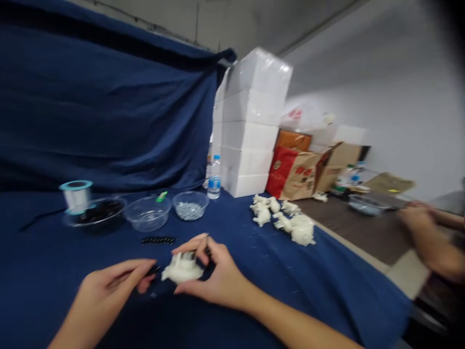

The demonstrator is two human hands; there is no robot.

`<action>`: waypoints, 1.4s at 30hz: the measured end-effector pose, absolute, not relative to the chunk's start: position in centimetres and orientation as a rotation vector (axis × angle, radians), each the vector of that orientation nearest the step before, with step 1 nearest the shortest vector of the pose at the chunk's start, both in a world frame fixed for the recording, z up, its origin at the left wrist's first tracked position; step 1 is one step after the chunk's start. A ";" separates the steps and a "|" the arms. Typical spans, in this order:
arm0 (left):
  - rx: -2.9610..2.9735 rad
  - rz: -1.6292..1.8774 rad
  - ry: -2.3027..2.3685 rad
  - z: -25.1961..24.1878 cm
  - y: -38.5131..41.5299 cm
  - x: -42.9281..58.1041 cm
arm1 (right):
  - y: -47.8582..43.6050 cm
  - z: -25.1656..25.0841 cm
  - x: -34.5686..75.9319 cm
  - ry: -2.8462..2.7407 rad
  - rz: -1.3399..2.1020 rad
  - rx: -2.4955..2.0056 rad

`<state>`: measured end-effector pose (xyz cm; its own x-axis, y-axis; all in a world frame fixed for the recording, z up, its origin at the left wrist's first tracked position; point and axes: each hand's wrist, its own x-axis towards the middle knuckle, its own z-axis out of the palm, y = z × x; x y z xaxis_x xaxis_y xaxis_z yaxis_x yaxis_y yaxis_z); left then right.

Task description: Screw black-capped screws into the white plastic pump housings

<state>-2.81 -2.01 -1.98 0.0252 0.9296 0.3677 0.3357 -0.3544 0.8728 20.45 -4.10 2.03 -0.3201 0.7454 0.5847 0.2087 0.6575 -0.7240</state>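
Pinching tight, the right hand (214, 274) held a white plastic piece (181, 269) above the blue cloth (254, 310). The left hand (109, 286) was just beside it, its grip too blurry to tell.

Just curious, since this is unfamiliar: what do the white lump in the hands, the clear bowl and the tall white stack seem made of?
The white lump looks like dull, chalky molded plastic or plaster; blur leaves it open. The clear bowl seems thin glossy plastic, see-through with bright highlights. The tall white stack looks like boxes wrapped in shiny film.
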 end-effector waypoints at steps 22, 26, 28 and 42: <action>2.234 1.369 0.959 0.0 -4.0 -2.1 | -4.1 2.0 19.6 -1.760 0.807 -0.763; 2.275 1.377 0.901 0.0 -4.0 -2.3 | -4.3 2.2 19.6 -1.781 0.732 -0.716; 2.295 1.374 0.877 0.0 -4.1 -2.3 | -4.3 2.3 19.5 -1.792 0.696 -0.698; 2.390 1.448 0.845 -0.1 -4.5 -2.3 | -5.0 2.4 19.5 -1.909 0.555 -0.686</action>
